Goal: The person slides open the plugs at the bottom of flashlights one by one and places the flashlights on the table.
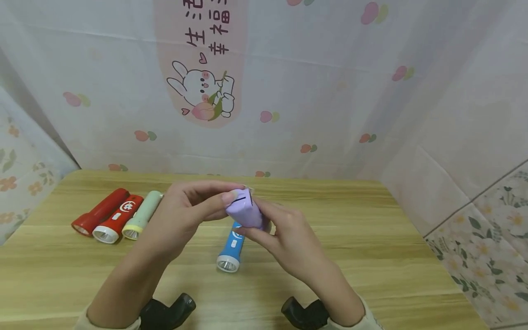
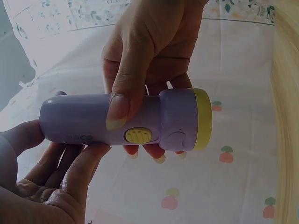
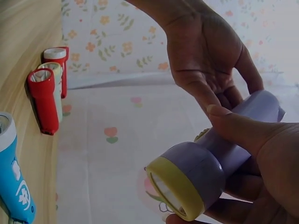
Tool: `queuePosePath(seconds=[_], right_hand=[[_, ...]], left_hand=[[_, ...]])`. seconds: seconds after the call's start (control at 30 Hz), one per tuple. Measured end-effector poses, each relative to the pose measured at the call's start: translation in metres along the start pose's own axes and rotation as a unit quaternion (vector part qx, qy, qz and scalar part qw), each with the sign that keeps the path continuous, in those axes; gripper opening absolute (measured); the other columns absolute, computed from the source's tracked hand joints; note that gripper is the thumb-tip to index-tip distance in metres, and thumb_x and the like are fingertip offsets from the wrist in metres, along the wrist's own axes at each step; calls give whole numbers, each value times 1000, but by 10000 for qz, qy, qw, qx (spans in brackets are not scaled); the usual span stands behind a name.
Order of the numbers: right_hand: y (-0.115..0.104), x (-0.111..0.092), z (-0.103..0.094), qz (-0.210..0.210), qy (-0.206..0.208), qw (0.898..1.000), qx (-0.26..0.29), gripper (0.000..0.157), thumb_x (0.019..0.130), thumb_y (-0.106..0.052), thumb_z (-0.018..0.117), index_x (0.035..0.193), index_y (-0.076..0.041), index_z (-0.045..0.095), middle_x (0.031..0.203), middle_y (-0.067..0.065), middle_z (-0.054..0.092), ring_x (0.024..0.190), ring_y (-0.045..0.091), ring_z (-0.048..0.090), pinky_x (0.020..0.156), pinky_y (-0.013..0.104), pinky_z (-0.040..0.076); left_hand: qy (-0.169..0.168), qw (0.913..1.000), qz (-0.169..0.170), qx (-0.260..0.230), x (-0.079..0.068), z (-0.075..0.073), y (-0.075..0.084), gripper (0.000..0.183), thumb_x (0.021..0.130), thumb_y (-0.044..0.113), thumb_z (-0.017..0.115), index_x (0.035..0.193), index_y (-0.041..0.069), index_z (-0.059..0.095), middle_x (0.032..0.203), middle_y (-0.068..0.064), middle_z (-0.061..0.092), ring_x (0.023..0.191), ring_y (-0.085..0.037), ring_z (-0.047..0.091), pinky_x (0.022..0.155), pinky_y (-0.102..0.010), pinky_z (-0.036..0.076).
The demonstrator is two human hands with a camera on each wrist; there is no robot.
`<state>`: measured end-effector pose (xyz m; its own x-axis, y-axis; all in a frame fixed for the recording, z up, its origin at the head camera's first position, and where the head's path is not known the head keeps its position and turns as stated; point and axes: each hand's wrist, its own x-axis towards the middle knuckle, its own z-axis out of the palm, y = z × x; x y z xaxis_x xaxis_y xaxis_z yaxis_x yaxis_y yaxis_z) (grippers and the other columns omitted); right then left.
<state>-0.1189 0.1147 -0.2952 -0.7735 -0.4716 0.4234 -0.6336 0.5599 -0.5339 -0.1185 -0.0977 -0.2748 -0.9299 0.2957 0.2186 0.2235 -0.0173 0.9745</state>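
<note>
Tabletop (image 1: 338, 238), roomy toward right edge (image 1: 433, 254); purple flashlight (image 1: 245, 214) in grip of left hand (image 1: 185, 213) and right hand (image 1: 288, 231)

Lilac flashlight (image 2: 150, 115) is trimmed in yellow. Blue flashlight (image 1: 233, 247) is rimmed and flower-printed in white. Mint flashlight (image 1: 145, 211) is rimmed yellow. White cloth (image 1: 321, 101) is printed with pink-and-green motifs.

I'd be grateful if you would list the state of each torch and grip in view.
Purple torch, held up, unlit
Left grip, pinching purple torch
Right grip, holding purple torch
Blue torch, lying, unlit
Plain red torch, lying, unlit
White-rimmed red torch, lying, unlit
Green torch, lying, unlit
</note>
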Motion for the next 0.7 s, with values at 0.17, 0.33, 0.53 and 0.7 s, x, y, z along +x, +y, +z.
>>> queuePosePath(seconds=[0.17, 0.33, 0.53, 0.7], right_hand=[[0, 0, -1, -142, -75, 9999, -32, 46, 88, -25, 79, 130, -14, 65, 107, -3, 76, 81, 7, 63, 69, 20, 53], [1, 0, -4, -335, -61, 9994, -22, 48, 87, -24, 80, 131, -13, 66, 98, -5, 75, 74, 5, 57, 62, 18, 50], [-1, -1, -4, -363, -96, 9993, -13, 50, 87, -25, 80, 132, -12, 65, 92, -5, 73, 71, 3, 54, 60, 18, 49], [-1, -2, -4, -281, -105, 9995, -39, 47, 87, -25, 80, 130, -12, 66, 91, -6, 72, 71, 4, 54, 61, 17, 49]], left_hand=[[-94, 9999, -18, -114, 1, -2, -1, 28, 99, 18, 65, 119, 0, 71, 116, 1, 76, 109, -22, 71, 93, -33, 60], [-346, 9990, 70, -265, 1, -5, -3, 24, 98, 14, 65, 117, 2, 72, 115, 0, 76, 108, -22, 72, 93, -33, 60], [-452, 9981, 132, -395, 1, -7, -3, 19, 98, 11, 65, 113, 6, 75, 114, -1, 77, 107, -22, 72, 91, -33, 60], [-451, 9981, 79, -412, 2, -5, -3, 20, 97, 11, 65, 114, 3, 74, 113, -1, 77, 105, -22, 72, 91, -33, 61]])
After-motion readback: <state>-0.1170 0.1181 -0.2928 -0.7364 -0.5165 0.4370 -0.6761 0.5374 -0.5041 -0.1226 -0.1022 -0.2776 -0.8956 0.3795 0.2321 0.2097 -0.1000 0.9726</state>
